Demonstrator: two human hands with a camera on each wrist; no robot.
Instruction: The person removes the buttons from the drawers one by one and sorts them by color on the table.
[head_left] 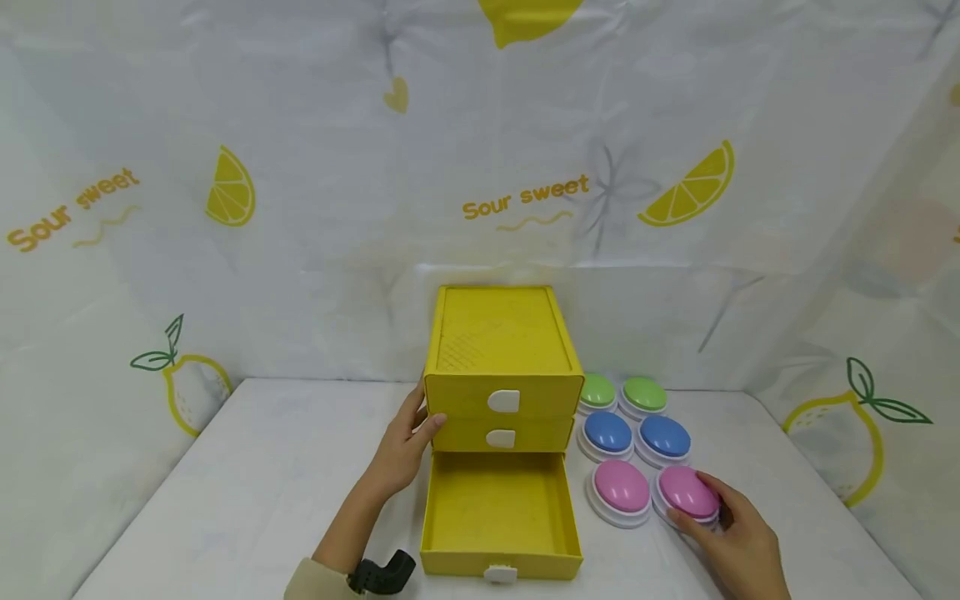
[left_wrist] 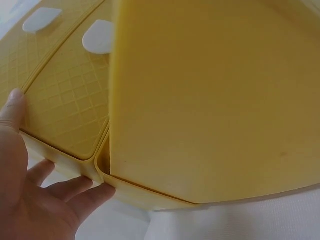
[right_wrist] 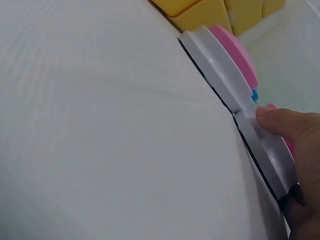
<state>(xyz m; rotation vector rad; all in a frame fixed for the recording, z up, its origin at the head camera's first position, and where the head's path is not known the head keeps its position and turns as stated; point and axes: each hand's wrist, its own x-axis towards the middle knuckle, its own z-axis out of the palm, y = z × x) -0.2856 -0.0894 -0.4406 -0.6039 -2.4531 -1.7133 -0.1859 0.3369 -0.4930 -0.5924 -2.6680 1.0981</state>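
Observation:
A yellow drawer cabinet point(head_left: 504, 333) stands at the middle of the table, with its bottom drawer point(head_left: 495, 504) pulled out and bare inside. My left hand point(head_left: 405, 446) rests on the cabinet's left side, the thumb at the front edge. In the left wrist view, that hand's fingertips point(left_wrist: 107, 191) touch the side wall beside the pulled-out drawer. At the right, my right hand point(head_left: 738, 537) grips a pink push button point(head_left: 687, 492) with a white base, thumb on the near side and fingers on the far right. In the right wrist view, the thumb point(right_wrist: 272, 119) presses the white base.
Another pink button point(head_left: 622, 486) sits just left of the held one. Behind them stand two blue buttons point(head_left: 607, 432) and two green buttons point(head_left: 644, 393), right of the cabinet. A white lemon-print sheet point(head_left: 337, 208) hangs behind the white table point(head_left: 225, 500).

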